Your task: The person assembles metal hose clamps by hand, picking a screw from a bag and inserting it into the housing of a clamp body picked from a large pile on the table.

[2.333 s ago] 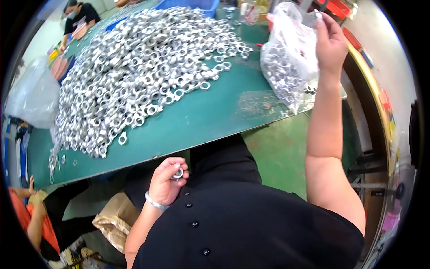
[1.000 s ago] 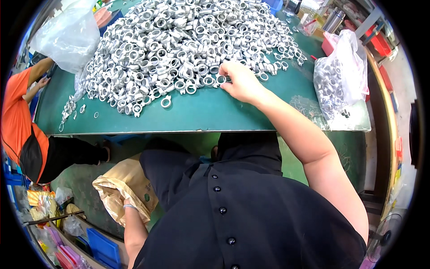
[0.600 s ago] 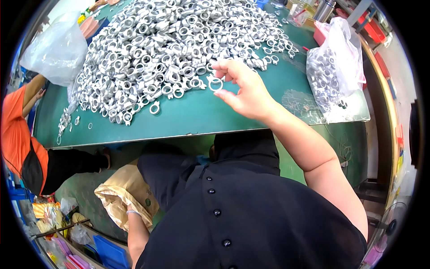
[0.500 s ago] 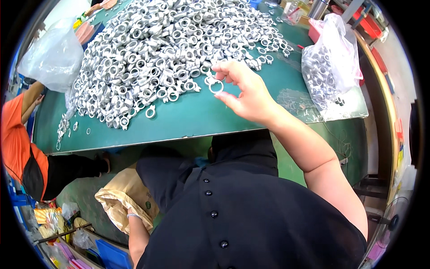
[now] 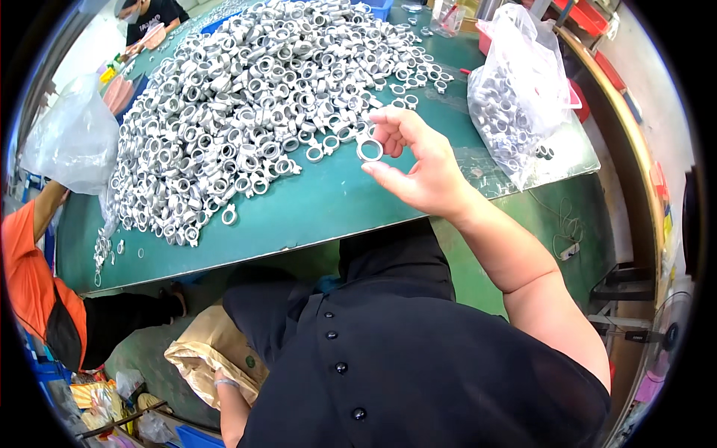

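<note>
My right hand [image 5: 422, 160] is over the near part of the green table, thumb and fingers curved round a grey metal ring [image 5: 369, 150] with a small lug. The ring stays between the thumb and fingertips. Just beyond and left of it rises a large pile of similar grey metal rings [image 5: 246, 97], with several loose ones along its near edge. Low at the left, my left hand [image 5: 225, 379] grips the rim of a brown paper bag [image 5: 216, 340]; its fingertips are hidden in the folds.
A clear plastic bag of rings [image 5: 511, 104] stands on the table [image 5: 299, 216] at the right. At the left, a co-worker in orange [image 5: 30, 276] stands near another clear plastic bag [image 5: 75, 138]. A second person [image 5: 149, 19] sits at the far left. A cable [image 5: 564, 224] lies below the table's right side.
The view has shifted, so the table and pile appear lower and further left. My right hand keeps the ring in its fingers. The left hand remains at the paper bag.
</note>
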Demonstrator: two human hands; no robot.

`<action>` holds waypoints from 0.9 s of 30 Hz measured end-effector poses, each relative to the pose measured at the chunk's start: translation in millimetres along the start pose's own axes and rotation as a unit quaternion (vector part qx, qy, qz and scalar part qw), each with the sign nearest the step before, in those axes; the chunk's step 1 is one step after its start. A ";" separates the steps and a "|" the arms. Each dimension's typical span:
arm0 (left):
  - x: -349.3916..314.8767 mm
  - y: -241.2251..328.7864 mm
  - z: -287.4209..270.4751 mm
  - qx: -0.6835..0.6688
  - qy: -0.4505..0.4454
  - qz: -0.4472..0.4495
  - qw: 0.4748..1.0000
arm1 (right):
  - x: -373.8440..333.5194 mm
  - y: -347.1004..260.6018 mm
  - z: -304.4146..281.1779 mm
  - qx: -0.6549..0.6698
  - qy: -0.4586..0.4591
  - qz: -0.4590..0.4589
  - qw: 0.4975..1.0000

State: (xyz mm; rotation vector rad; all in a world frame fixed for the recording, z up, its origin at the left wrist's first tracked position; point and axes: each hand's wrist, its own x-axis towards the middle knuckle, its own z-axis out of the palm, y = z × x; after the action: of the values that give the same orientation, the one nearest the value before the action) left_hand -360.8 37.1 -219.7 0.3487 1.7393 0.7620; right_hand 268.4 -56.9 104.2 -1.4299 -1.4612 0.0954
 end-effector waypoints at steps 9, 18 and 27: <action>-2.8 23.0 -8.8 -0.047 0.084 0.028 0.995 | -12.8 -0.4 6.6 0.003 -0.002 -0.004 1.000; -132.2 126.2 72.2 0.053 0.223 0.542 0.809 | -28.5 2.5 43.0 0.140 -0.059 0.028 0.988; -320.1 128.9 283.0 0.069 -0.438 0.318 0.838 | -40.5 -9.1 69.3 0.230 -0.102 0.042 0.967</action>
State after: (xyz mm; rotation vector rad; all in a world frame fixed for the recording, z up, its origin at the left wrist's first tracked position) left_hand -15.6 32.6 63.1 1.2123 0.7766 0.7539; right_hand 204.6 -50.9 55.0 -1.1212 -1.4235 0.6116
